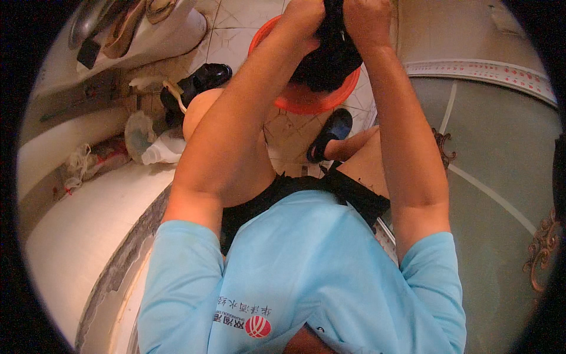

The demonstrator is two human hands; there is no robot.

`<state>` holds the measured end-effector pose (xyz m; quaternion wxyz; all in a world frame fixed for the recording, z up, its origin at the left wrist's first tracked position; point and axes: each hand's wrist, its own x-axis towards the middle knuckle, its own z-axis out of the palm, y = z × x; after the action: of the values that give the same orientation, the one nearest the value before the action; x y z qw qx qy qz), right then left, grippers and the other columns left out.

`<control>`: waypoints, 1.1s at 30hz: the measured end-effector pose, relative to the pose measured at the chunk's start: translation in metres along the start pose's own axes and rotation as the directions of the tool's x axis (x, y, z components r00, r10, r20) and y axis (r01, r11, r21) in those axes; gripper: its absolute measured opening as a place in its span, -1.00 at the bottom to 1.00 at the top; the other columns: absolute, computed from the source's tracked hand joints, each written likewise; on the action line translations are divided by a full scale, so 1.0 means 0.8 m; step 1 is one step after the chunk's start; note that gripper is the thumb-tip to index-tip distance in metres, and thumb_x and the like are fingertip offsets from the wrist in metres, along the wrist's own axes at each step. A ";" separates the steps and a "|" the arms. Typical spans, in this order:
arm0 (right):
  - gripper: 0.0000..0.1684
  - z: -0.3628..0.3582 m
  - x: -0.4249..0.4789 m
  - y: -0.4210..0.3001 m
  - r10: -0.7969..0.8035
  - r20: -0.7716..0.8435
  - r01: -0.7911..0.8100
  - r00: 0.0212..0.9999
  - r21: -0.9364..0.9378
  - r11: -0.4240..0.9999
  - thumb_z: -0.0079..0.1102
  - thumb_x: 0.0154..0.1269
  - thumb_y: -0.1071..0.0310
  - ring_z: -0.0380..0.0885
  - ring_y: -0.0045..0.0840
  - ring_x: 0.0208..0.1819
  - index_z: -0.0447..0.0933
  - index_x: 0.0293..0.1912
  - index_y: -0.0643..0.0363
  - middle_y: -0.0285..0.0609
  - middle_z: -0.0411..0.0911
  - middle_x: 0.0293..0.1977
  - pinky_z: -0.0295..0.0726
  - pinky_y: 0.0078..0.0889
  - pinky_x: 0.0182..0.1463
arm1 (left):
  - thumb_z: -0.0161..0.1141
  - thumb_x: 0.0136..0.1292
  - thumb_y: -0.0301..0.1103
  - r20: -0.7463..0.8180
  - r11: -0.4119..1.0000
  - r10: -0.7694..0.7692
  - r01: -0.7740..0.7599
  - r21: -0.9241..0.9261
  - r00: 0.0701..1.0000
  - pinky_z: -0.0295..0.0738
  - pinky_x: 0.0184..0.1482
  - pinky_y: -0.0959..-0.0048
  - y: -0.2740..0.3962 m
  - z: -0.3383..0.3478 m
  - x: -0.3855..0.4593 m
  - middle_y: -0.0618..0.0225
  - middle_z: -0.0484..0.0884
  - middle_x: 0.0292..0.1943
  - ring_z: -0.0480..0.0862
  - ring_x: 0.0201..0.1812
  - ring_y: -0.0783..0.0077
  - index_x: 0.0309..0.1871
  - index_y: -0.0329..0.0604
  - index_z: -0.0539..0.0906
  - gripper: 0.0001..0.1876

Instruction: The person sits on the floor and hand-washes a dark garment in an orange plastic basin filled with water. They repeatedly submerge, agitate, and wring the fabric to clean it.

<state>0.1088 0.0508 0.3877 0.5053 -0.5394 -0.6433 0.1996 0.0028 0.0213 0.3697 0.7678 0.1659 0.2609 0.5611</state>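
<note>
Both of my arms reach forward over a red plastic basin [311,104] on the tiled floor. At the top edge of the view, my left hand [305,17] and my right hand [368,20] are closed on a black cloth [325,62], one at each side of it. The cloth hangs down between them over the basin, and its upper end is cut off by the picture's edge. Part of the basin is hidden behind my forearm and the cloth.
Dark shoes [212,75] and a wooden-handled brush [177,95] lie at the left, near a white plastic bottle [163,148]. More shoes [124,31] stand on a white ledge at the upper left. A frosted glass door [491,177] lies at the right.
</note>
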 end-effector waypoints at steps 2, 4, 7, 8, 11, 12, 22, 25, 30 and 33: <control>-0.62 0.000 -0.013 0.006 -0.139 0.015 0.138 0.990 0.084 0.987 -0.11 0.29 0.33 0.61 -0.04 -0.14 0.51 0.00 0.31 0.14 0.63 -0.22 0.57 -0.12 0.02 | 0.01 0.45 -0.15 -0.101 0.978 0.114 -0.095 0.184 0.988 0.56 -0.17 0.46 0.009 -0.001 0.003 0.24 0.67 -0.21 0.65 -0.22 0.34 -0.05 -0.16 0.65 -0.69; -0.60 0.001 -0.023 0.009 -0.333 -0.007 0.333 0.943 0.054 0.941 -0.14 0.30 0.36 0.61 -0.14 -0.13 0.49 0.05 0.30 0.07 0.62 -0.20 0.56 -0.19 0.04 | 0.00 0.46 -0.15 -0.108 0.905 0.240 -0.183 0.383 0.965 0.55 -0.13 0.47 0.010 -0.013 0.015 0.24 0.67 -0.18 0.64 -0.18 0.35 -0.01 -0.20 0.64 -0.67; -0.64 0.000 -0.034 0.004 -0.053 -0.015 0.055 0.998 0.173 0.983 -0.14 0.31 0.36 0.60 -0.26 -0.19 0.52 -0.02 0.31 0.00 0.62 -0.26 0.57 -0.26 0.00 | 0.01 0.47 -0.16 -0.004 0.792 0.331 -0.275 0.545 0.944 0.53 -0.06 0.46 0.009 -0.017 0.017 0.24 0.67 -0.17 0.64 -0.16 0.37 0.04 -0.25 0.62 -0.65; -0.65 -0.004 -0.027 0.010 0.005 -0.001 -0.005 1.000 0.185 0.983 -0.14 0.32 0.34 0.59 -0.28 -0.22 0.53 -0.06 0.32 -0.02 0.61 -0.29 0.56 -0.27 -0.02 | 0.01 0.48 -0.16 0.012 0.813 0.305 -0.267 0.517 0.952 0.53 -0.04 0.45 0.008 -0.013 0.014 0.23 0.67 -0.16 0.64 -0.16 0.37 0.06 -0.27 0.62 -0.64; -0.67 -0.021 -0.005 0.025 0.131 0.020 -0.133 0.991 0.184 0.974 -0.15 0.35 0.31 0.54 -0.37 -0.29 0.53 -0.17 0.34 -0.09 0.58 -0.38 0.55 -0.30 -0.10 | 0.05 0.48 -0.18 0.132 0.765 0.307 -0.327 0.555 0.943 0.53 0.01 0.42 0.014 -0.011 0.005 0.22 0.67 -0.15 0.64 -0.13 0.39 0.10 -0.31 0.60 -0.63; -0.66 -0.022 -0.001 0.022 0.140 0.001 -0.138 0.990 0.148 0.979 -0.15 0.35 0.29 0.53 -0.39 -0.32 0.53 -0.22 0.34 -0.12 0.56 -0.40 0.54 -0.30 -0.14 | 0.06 0.48 -0.20 0.184 0.730 0.313 -0.360 0.581 0.932 0.52 0.03 0.41 0.017 -0.013 0.003 0.21 0.68 -0.15 0.63 -0.12 0.39 0.12 -0.32 0.59 -0.63; -0.56 -0.059 0.050 0.015 0.595 0.093 -0.484 0.798 0.686 0.543 -0.20 0.50 0.11 0.55 -0.34 -0.25 0.55 -0.18 0.25 -0.09 0.57 -0.31 0.57 -0.24 -0.13 | 0.25 0.32 -0.08 0.302 0.018 0.113 -0.306 0.952 0.947 0.58 -0.02 0.24 -0.019 -0.118 0.004 0.01 0.75 -0.17 0.74 -0.13 0.10 0.08 -0.24 0.65 -0.56; -0.70 -0.117 0.068 0.050 -0.009 0.188 0.131 0.982 -0.648 0.751 0.29 0.31 0.23 0.71 -0.26 -0.16 0.60 -0.12 0.27 0.00 0.68 -0.08 0.68 -0.13 -0.10 | 0.25 0.33 -0.14 0.290 -0.066 0.071 -0.286 0.956 0.954 0.58 -0.03 0.23 -0.017 -0.109 0.003 0.01 0.74 -0.19 0.74 -0.13 0.08 0.06 -0.19 0.66 -0.63; -0.57 -0.137 0.053 0.086 -0.425 0.242 0.463 0.872 -0.690 0.556 0.43 0.18 0.07 0.70 -0.23 -0.23 0.61 -0.18 0.25 -0.03 0.68 -0.19 0.65 -0.13 -0.13 | 0.13 0.45 -0.26 0.035 0.443 0.421 -0.239 0.864 0.906 0.52 0.11 0.40 0.040 -0.070 0.000 0.18 0.68 -0.06 0.65 -0.04 0.35 0.21 -0.30 0.52 -0.62; -0.62 -0.116 0.036 0.108 -0.449 0.101 0.447 0.888 -0.421 0.789 0.24 0.26 0.10 0.64 -0.29 -0.24 0.59 -0.17 0.27 -0.08 0.63 -0.26 0.60 -0.20 -0.13 | 0.00 0.49 -0.11 -0.094 0.862 0.316 -0.244 0.445 0.944 0.51 0.14 0.35 0.029 -0.032 0.002 0.14 0.63 0.03 0.63 0.04 0.28 0.23 -0.25 0.50 -0.56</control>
<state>0.2347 0.0790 0.3688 0.4069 -0.4705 -0.7794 -0.0749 -0.0301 0.0292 0.3616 0.5985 0.3197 0.4126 0.6078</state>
